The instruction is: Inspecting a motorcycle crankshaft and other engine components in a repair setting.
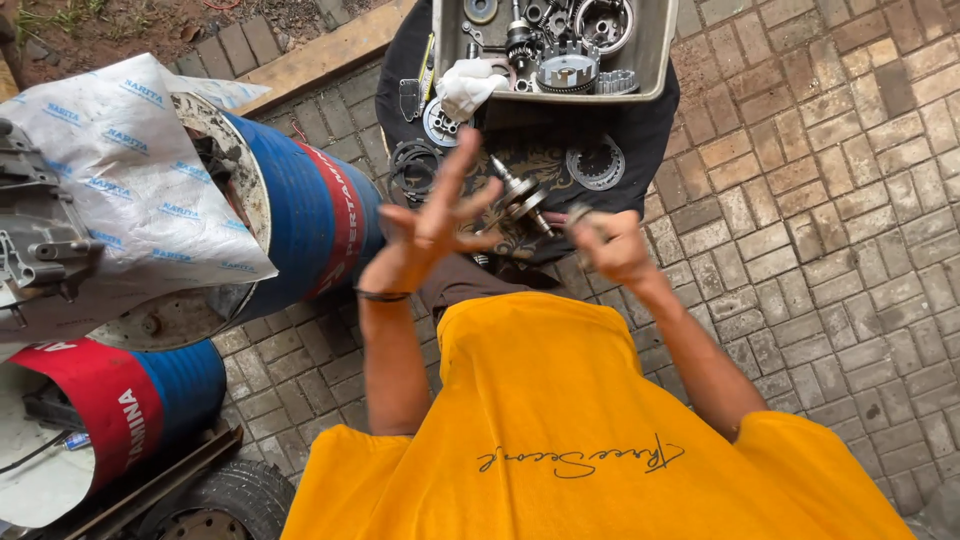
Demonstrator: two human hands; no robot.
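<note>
My left hand (432,222) is raised above a black cloth (640,130), its fingers spread wide and nothing in it. A dark band circles its wrist. My right hand (612,248) is closed around a small metal part (580,216), which is blurred. Between the two hands, a metal gear shaft (520,196) lies on the cloth. Round clutch plates (596,164) and dark rings (412,165) lie on the cloth beyond the hands. My yellow shirt fills the lower frame.
A grey tray (660,50) holding several engine parts and a white rag (470,84) sits at the cloth's far edge. Blue and red drums (310,215) under a white woven sack (130,170) stand left, with a tyre (225,500) below. Brick paving surrounds everything.
</note>
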